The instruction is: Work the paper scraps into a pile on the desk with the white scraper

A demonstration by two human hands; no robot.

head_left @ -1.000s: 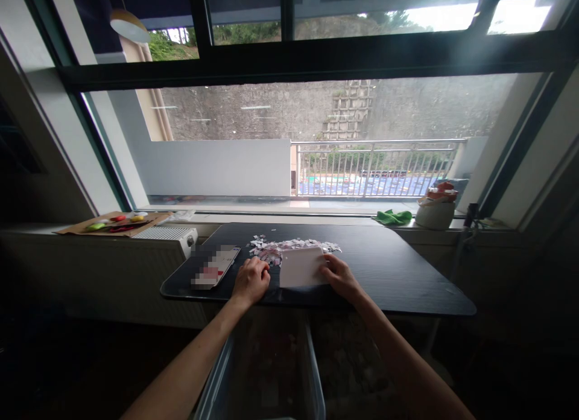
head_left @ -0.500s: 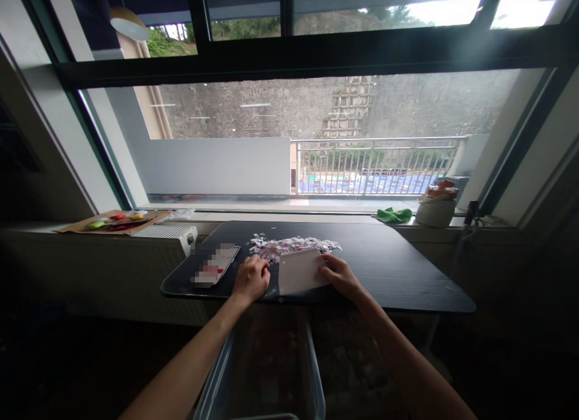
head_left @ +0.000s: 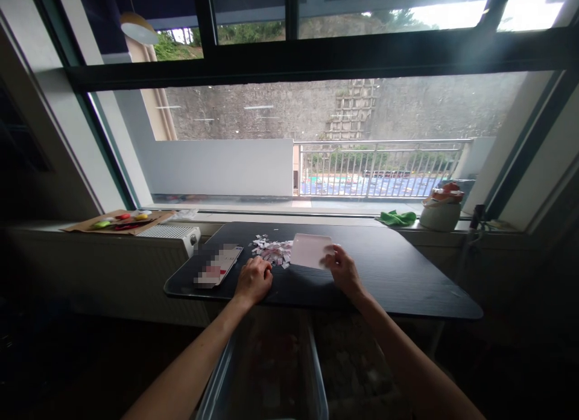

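My right hand (head_left: 344,268) grips a pale pinkish, flat rectangular card (head_left: 312,251) by its right side, fingers and thumb pinched on it. The card is tilted up over the dark table (head_left: 398,275), its left edge against a heap of small paper scraps (head_left: 272,251). Any scraps behind the card are hidden. Close to the heap's near left side, my left hand (head_left: 254,279) rests on the table with fingers curled closed; their inside is out of sight. A phone (head_left: 219,266), partly pixelated, lies to the left of that hand.
Below the table's near edge stands a clear plastic bin (head_left: 320,372). A radiator (head_left: 176,245) and a brown board with colourful items (head_left: 90,224) are at left. On the right sill sit a green cloth (head_left: 398,218) and a whitish pot (head_left: 439,213). A large window faces me.
My right hand has moved the card away from me, off the table's near edge. Scraps that showed right of the card no longer show there. My left hand stays in place.
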